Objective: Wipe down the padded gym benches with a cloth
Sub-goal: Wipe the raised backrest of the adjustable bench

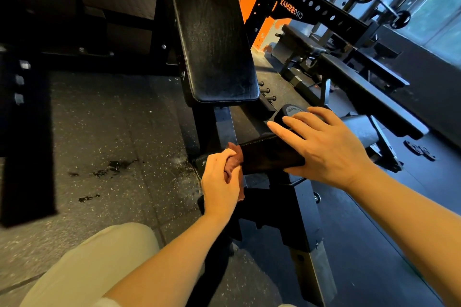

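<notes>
Left hand (220, 179) grips the rust-brown cloth (234, 157) (bunched); drag it rightward along the seat pad's (269, 154) near edge while the flat, open right hand (326, 142) steadies it.

Your left hand (219, 177) and right hand (329, 147) are both bare, with no gloves, rings, watch or wristband showing. Your forearms are uncovered along the whole length in view, so no sleeve reaches into the picture on either side. Low on the left, your knee (99, 262) is covered by light beige trousers in a plain, smooth fabric with a few soft folds, and no pattern or marking can be made out on them.
</notes>
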A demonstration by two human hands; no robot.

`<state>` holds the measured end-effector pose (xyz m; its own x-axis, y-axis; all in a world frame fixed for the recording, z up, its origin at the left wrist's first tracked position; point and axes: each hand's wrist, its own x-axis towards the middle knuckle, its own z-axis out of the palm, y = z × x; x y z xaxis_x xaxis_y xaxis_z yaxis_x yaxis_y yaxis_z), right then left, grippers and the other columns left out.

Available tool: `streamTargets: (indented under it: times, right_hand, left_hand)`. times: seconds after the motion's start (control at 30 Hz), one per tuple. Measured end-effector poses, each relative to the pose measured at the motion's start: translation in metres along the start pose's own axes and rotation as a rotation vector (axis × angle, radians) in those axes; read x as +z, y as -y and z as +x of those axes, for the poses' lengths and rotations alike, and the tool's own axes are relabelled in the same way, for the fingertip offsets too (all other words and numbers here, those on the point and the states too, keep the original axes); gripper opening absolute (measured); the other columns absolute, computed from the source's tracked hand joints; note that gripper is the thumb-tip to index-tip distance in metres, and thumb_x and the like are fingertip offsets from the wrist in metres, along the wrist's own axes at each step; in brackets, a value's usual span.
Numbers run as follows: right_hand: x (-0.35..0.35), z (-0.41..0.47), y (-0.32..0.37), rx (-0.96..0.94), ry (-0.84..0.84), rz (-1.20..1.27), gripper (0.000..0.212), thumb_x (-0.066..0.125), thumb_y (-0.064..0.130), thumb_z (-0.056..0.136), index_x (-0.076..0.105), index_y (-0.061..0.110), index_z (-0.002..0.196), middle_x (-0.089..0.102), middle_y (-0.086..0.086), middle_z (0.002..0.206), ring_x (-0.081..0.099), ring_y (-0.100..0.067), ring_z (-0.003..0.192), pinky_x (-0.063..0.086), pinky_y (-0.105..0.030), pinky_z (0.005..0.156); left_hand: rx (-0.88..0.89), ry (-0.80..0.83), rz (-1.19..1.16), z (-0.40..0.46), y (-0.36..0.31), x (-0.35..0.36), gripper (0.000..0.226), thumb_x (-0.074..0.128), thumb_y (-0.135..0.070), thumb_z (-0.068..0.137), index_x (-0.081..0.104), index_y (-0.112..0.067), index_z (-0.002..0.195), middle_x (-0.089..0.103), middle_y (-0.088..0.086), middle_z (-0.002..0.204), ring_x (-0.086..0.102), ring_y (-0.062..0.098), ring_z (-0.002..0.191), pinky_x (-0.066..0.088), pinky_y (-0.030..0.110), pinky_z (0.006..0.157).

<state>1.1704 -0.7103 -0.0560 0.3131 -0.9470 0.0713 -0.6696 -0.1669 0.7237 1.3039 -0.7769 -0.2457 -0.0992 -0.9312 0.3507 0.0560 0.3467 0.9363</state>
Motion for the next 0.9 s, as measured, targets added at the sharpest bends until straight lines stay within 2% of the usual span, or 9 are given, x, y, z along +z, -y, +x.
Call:
streamTargets:
  times: [0.07, 0.2, 0.3, 0.4, 0.5, 0.63, 0.73, 0.8, 0.9]
  right_hand:
    - [0.0, 0.001, 0.0, -0.002, 0.007, 0.002, 0.099, 0.08, 0.06, 0.062, 0.046, 0.015, 0.143, 0.06, -0.013, 0.126, 0.056, -0.031, 0.115, 0.037, -0.047, 0.102]
    - [-0.001, -0.001, -0.001, 0.059, 0.001, 0.064, 0.096, 0.064, 0.072, 0.07, 0.043, 0.016, 0.145, 0.059, -0.011, 0.129, 0.055, -0.03, 0.116, 0.034, -0.046, 0.104]
    - [-0.007, -0.001, 0.0, 0.194, -0.138, 0.256, 0.076, 0.041, 0.063, 0.089, 0.044, 0.011, 0.144, 0.06, -0.011, 0.126, 0.053, -0.03, 0.115, 0.034, -0.045, 0.103]
    - [-0.009, 0.001, 0.003, 0.298, -0.272, 0.351, 0.053, 0.043, 0.033, 0.089, 0.053, 0.003, 0.131, 0.062, -0.014, 0.115, 0.05, -0.031, 0.107, 0.035, -0.041, 0.096]
    - [-0.004, 0.004, 0.005, 0.325, -0.285, 0.24, 0.034, 0.044, 0.02, 0.085, 0.065, 0.001, 0.103, 0.066, -0.015, 0.097, 0.057, -0.035, 0.09, 0.039, -0.041, 0.084]
    - [-0.003, 0.004, 0.005, 0.328, -0.252, 0.197, 0.027, 0.043, 0.018, 0.081, 0.066, 0.003, 0.085, 0.066, -0.013, 0.087, 0.058, -0.034, 0.082, 0.04, -0.04, 0.08]
    - [-0.005, 0.004, 0.006, 0.336, -0.206, 0.167, 0.029, 0.041, 0.018, 0.078, 0.066, 0.004, 0.084, 0.065, -0.012, 0.085, 0.058, -0.033, 0.08, 0.038, -0.04, 0.08]
    - [-0.006, 0.004, 0.005, 0.35, -0.179, 0.162, 0.03, 0.041, 0.02, 0.079, 0.066, 0.005, 0.084, 0.065, -0.012, 0.084, 0.058, -0.033, 0.08, 0.037, -0.039, 0.081]
    - [-0.008, 0.004, 0.006, 0.358, -0.183, 0.164, 0.03, 0.04, 0.022, 0.081, 0.066, 0.006, 0.084, 0.065, -0.011, 0.083, 0.058, -0.032, 0.08, 0.037, -0.039, 0.081]
  left_hand:
    - [-0.044, -0.015, 0.036, 0.013, 0.01, -0.005, 0.029, 0.065, 0.005, 0.082, 0.065, -0.009, 0.108, 0.059, 0.003, 0.101, 0.055, 0.01, 0.094, 0.036, 0.006, 0.079]
    - [-0.385, -0.161, 0.138, 0.034, 0.033, -0.019, 0.029, 0.064, -0.003, 0.087, 0.065, -0.009, 0.115, 0.059, 0.015, 0.106, 0.057, 0.028, 0.099, 0.034, 0.02, 0.078]
    - [-0.249, -0.152, 0.022, 0.02, 0.005, -0.008, 0.035, 0.066, -0.004, 0.088, 0.062, -0.009, 0.123, 0.057, 0.009, 0.109, 0.054, 0.015, 0.096, 0.035, 0.01, 0.079]
    - [-0.013, -0.128, -0.115, 0.001, -0.044, 0.013, 0.034, 0.065, -0.007, 0.088, 0.062, -0.01, 0.122, 0.058, 0.004, 0.11, 0.054, 0.003, 0.097, 0.041, 0.009, 0.085]
    - [0.187, 0.014, -0.19, -0.005, -0.084, 0.029, 0.039, 0.06, -0.018, 0.089, 0.06, -0.009, 0.127, 0.058, 0.005, 0.117, 0.056, 0.008, 0.108, 0.042, 0.013, 0.094]
    - [0.221, 0.063, -0.125, 0.007, -0.072, 0.031, 0.039, 0.061, -0.016, 0.089, 0.06, -0.009, 0.127, 0.06, 0.004, 0.116, 0.057, 0.015, 0.108, 0.04, 0.016, 0.096]
    - [-0.005, -0.102, -0.056, 0.019, -0.038, 0.016, 0.032, 0.066, -0.004, 0.086, 0.065, -0.009, 0.118, 0.058, 0.0, 0.105, 0.058, 0.019, 0.1, 0.035, 0.003, 0.087]
    - [-0.081, -0.147, -0.04, 0.021, -0.038, 0.011, 0.033, 0.068, 0.0, 0.084, 0.065, -0.008, 0.116, 0.055, 0.001, 0.104, 0.057, 0.018, 0.097, 0.038, 0.005, 0.084]
    - [0.179, -0.034, -0.045, 0.011, -0.067, 0.023, 0.037, 0.071, -0.002, 0.081, 0.065, -0.01, 0.116, 0.057, 0.003, 0.109, 0.053, 0.008, 0.099, 0.042, 0.013, 0.089]
